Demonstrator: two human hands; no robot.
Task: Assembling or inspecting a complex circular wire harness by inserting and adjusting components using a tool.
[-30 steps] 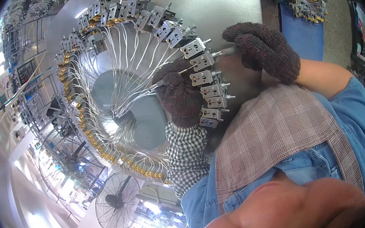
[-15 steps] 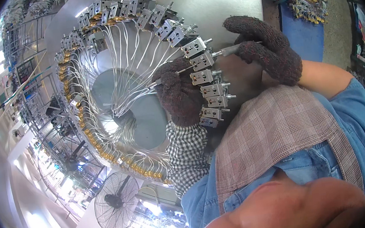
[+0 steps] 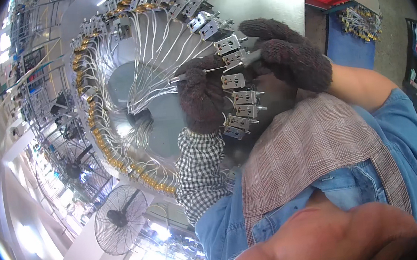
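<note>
My left hand, in a dark knitted glove, is closed around a thin metal rod. One end of the rod sticks out left of the fingers, the other toward a small silver metal box with a shaft. My right hand, gloved alike, grips a grey tapered tool. The tool's narrow tip lies at the lower edge of that box; whether it touches is unclear. Below is another such box, with several more in a row. My fingers partly hide both tools.
A ring of similar boxes and brass-coloured fittings lines the round metal table, with thin white tubes running to its middle. Left stand a wire-guard fan and racks. A blue panel with bundled parts is at right.
My right hand has moved left with the grey tool, whose tip now overlaps the box rather than meeting its shaft. My left hand keeps its grip. The whole view has shifted slightly.
</note>
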